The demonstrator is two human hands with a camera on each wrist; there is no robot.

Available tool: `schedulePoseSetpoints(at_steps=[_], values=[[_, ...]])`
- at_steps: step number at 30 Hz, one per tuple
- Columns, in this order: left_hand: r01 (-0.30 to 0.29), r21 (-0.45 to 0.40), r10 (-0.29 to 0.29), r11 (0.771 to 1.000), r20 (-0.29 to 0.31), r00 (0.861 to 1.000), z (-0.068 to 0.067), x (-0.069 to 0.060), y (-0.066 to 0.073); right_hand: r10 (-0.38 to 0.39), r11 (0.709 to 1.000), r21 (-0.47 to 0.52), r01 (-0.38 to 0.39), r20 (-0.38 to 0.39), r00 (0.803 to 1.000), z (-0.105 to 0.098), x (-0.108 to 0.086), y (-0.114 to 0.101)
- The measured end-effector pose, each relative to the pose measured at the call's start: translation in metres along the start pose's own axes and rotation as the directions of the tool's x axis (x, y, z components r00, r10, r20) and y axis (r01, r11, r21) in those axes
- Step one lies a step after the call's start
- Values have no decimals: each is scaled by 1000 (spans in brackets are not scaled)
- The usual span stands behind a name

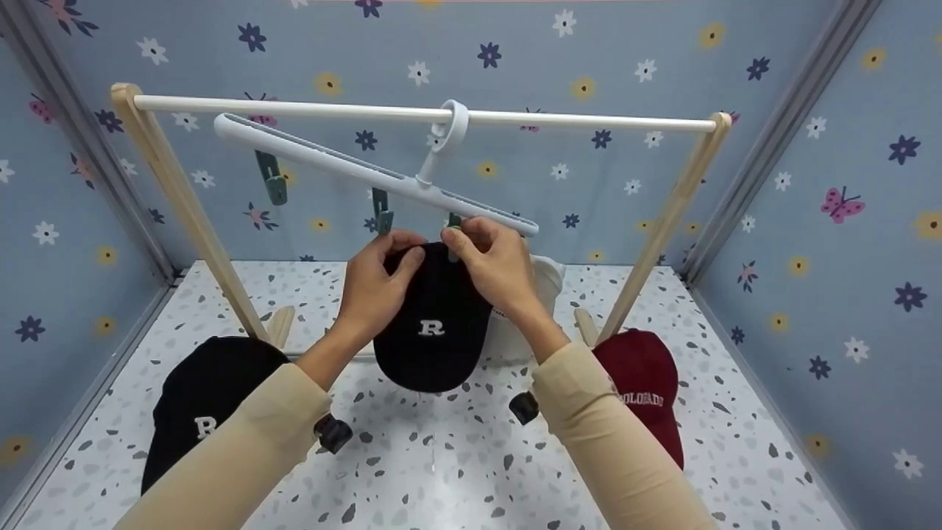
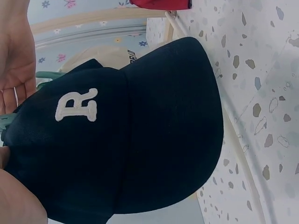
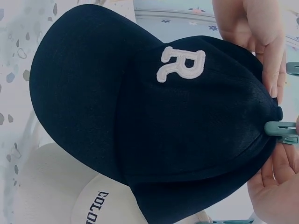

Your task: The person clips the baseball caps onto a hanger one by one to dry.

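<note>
A black cap (image 1: 434, 346) with a white letter R hangs brim down between the two hands. My left hand (image 1: 374, 285) pinches the cap near the top of its crown. My right hand (image 1: 499, 266) pinches a green clip (image 3: 281, 129), whose tip lies over the crown beside the top button. That clip hangs under a white hanger (image 1: 353, 171), which tilts down to the right. Two more green clips, a middle one (image 1: 381, 212) and a left one (image 1: 272, 180), dangle from the hanger. Behind the black cap is a white cap (image 3: 51, 182), partly hidden.
The hanger hooks over the white rail (image 1: 589, 119) of a wooden rack (image 1: 173, 184). Another black cap (image 1: 199, 383) lies on the speckled surface (image 1: 427, 471) at left, partly behind the left sleeve. A dark red cap (image 1: 644, 368) lies at right, partly behind the right sleeve.
</note>
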State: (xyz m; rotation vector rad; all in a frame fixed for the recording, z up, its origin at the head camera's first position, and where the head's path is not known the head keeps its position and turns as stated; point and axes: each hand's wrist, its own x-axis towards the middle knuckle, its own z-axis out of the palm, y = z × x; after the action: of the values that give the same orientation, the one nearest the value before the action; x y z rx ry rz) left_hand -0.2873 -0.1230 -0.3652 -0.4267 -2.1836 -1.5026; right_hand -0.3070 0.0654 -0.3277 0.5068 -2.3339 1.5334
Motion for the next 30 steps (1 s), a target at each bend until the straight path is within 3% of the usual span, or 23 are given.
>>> schedulePoseSetpoints(at_steps=[8, 16, 23, 30], values=[[-11, 36, 11, 999, 13, 1000, -2, -1, -4, -18, 1000, 2, 18, 13, 1000, -1, -1, 0], [-17, 70, 19, 997, -19, 1000, -4, -3, -12, -17, 1000, -11, 17, 14, 1000, 0, -2, 1], [-62, 93, 65, 994, -28, 997, -6, -4, -14, -12, 999, -47, 12, -7, 1000, -1, -4, 1], [-58, 99, 61, 993, -32, 998, -8, -4, -15, -28, 999, -28, 28, -14, 1000, 0, -5, 2]])
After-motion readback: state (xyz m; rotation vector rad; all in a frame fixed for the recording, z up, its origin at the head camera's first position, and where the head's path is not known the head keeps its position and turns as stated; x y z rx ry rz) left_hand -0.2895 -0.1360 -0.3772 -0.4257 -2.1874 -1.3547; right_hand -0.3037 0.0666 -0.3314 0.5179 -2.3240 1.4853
